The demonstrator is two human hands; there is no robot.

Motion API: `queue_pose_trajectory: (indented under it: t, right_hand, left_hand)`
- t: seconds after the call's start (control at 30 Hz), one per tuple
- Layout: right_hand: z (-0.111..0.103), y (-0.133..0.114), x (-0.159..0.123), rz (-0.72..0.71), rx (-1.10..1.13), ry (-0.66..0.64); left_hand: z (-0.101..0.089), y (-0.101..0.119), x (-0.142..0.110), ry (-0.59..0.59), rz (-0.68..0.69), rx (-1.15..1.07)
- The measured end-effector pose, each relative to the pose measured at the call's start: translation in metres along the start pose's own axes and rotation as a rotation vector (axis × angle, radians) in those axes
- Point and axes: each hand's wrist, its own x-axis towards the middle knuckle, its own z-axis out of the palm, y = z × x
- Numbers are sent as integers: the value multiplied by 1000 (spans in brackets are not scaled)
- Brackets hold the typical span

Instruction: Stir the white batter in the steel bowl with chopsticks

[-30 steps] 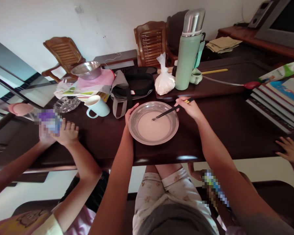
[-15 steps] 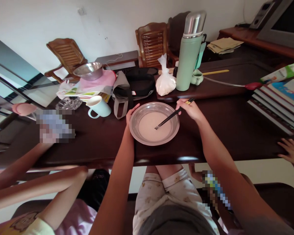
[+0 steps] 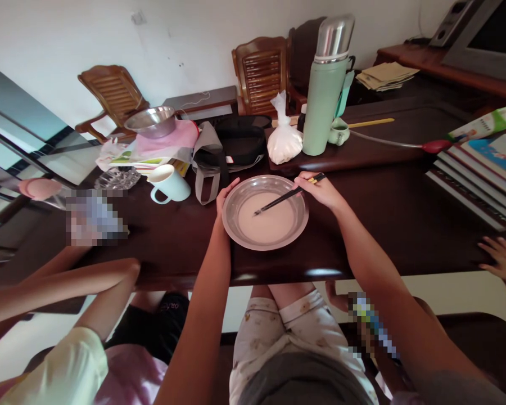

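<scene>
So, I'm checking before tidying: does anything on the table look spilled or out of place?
No spill shows around the basin, with the left hand against its side and the chopsticks in the right hand. One mild oddity: a metal bowl perched on a pink bundle, seemingly an uneven support.

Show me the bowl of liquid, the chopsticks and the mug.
Bowl [image 3: 301, 218], head view: bare inner wall, right side.
Chopsticks [image 3: 279, 200], head view: middle of the dark shafts.
Mug [image 3: 176, 185], head view: outer side wall.

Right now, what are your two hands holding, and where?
The right hand grips black chopsticks near their upper end; the left hand cups the metal bowl at its left side.
</scene>
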Motion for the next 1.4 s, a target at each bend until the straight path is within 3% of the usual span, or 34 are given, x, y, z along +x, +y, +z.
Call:
queue_pose_trajectory:
  t: [0.13,0.3,0.5,0.67,0.83,1.03,1.2,1.4]
  right_hand:
    - [-4,-2,0,-1,-7,144]
    - [1,-4,-1,9,-24,-30]
    - [-2,-2,-1,-11,-10,106]
    - [0,-3,-1,22,-18,-41]
    - [-6,-2,-1,-10,-1,111]
    - [-1,-2,-1,10,-26,-51]
    - [-7,0,-2,-3,-10,129]
    - [-1,-1,-1,18,-2,-38]
  left_hand:
    - [1,1,-1,7,-17,4]
    - [3,3,-3,30,36,53]
    - [3,2,-1,32,2,19]
    - [4,2,-2,29,15,-2]
    - [4,3,-1,37,-7,-20]
    - [5,2,-1,30,-1,0]
    - [5,1,-1,18,-9,-23]
    - [5,2,-1,3,-11,-20]
